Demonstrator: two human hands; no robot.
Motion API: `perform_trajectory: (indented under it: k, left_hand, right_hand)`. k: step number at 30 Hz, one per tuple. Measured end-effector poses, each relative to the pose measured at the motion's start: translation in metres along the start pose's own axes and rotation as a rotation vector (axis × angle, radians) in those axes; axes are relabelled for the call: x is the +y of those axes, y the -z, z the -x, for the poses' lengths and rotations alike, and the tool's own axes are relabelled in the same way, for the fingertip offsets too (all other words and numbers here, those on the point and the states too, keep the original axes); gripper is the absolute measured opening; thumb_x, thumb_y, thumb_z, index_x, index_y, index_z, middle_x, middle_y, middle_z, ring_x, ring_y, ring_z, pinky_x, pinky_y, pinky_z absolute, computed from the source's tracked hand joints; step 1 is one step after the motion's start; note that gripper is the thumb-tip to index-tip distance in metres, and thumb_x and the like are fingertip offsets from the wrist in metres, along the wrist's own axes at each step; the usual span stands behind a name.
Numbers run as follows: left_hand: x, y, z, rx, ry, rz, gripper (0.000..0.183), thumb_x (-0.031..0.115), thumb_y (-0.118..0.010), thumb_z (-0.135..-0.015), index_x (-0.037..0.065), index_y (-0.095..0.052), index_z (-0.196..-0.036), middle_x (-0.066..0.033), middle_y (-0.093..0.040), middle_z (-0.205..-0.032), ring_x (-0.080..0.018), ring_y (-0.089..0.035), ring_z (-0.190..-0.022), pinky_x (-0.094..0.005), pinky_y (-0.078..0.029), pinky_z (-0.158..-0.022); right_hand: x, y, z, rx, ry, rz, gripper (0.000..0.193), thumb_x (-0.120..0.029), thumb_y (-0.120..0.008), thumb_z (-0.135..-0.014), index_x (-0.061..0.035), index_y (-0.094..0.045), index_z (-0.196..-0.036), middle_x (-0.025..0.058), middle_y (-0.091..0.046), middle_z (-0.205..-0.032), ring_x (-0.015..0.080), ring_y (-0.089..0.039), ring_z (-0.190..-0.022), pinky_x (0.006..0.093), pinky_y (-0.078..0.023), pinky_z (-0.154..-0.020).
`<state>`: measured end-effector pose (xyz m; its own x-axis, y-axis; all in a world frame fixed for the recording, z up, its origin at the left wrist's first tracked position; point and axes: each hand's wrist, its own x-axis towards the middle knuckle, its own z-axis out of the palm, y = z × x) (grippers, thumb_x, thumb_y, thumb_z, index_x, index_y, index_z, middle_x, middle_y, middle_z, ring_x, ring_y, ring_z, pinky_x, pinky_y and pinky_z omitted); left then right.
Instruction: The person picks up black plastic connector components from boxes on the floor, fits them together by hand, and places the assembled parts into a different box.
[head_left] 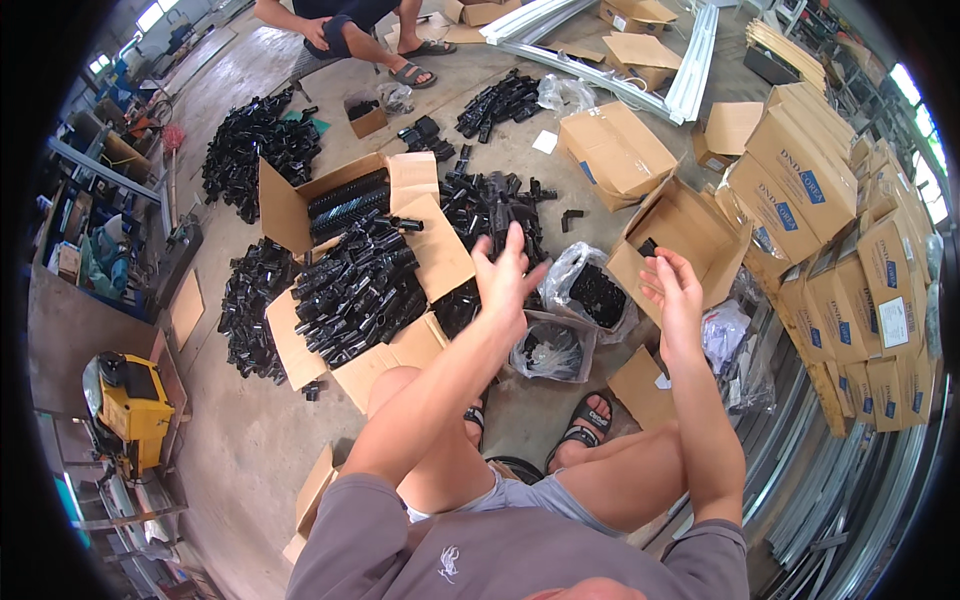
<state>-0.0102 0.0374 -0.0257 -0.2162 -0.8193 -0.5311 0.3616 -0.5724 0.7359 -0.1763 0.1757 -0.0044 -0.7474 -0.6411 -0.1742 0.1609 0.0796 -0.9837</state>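
Note:
My left hand [505, 280] is raised over a heap of black plastic fittings [465, 205], its fingers spread and holding nothing that I can see. My right hand [672, 290] pinches a small black piece [648, 246] between thumb and fingertips, in front of an open cardboard box [690, 225]. Left of my left hand, an open carton [278, 208] has dark parts in neat rows inside, with loose black tubular fittings [360, 290] piled over its near side. Between my hands stand a clear plastic bag [598, 290] of small black pieces and a bag-lined box [552, 350].
More black parts lie in heaps [260, 155] at the left. Closed cartons [795, 165] are stacked at the right, above long metal profiles [830, 500]. Another person [355, 35] sits at the far left. A yellow machine [135, 410] stands at the left edge.

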Motion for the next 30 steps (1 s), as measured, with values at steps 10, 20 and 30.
perform_trajectory:
  k: [10,20,30]
  left_hand:
    - [-0.060,-0.013,0.054,-0.747,0.063,-0.419,0.069,0.057,-0.034,-0.102,0.013,-0.025,-0.154,-0.0148,-0.029,-0.157,-0.0262,-0.022,-0.147,-0.0415,-0.020,-0.118]
    - [-0.027,-0.015,0.025,-0.583,0.409,-0.017,0.060,0.054,-0.032,-0.103,0.009,-0.047,-0.139,-0.0138,-0.052,-0.140,-0.0288,-0.048,-0.130,-0.0412,-0.037,-0.109]
    - [0.100,0.041,0.010,-0.352,-0.173,-0.180,0.048,0.044,-0.042,-0.104,0.010,-0.054,-0.072,-0.0171,-0.070,-0.110,-0.0248,-0.067,-0.099,-0.0358,-0.049,-0.091]
  right_hand:
    - [0.028,-0.020,0.016,-0.236,-0.025,0.032,0.055,-0.043,-0.044,-0.104,0.0015,-0.052,-0.135,0.0156,-0.056,-0.135,0.0236,-0.051,-0.126,0.0343,-0.038,-0.106]
    - [0.005,-0.044,0.033,-0.376,0.797,0.922,0.053,-0.032,-0.051,-0.098,0.0019,-0.047,-0.139,0.0268,-0.044,-0.144,0.0403,-0.044,-0.133,0.0452,-0.036,-0.109]
    - [0.061,0.025,-0.029,-0.601,-0.299,1.087,0.037,-0.031,-0.051,-0.097,0.0011,-0.069,-0.101,0.0123,-0.070,-0.070,0.0205,-0.070,-0.064,0.0354,-0.054,-0.062]
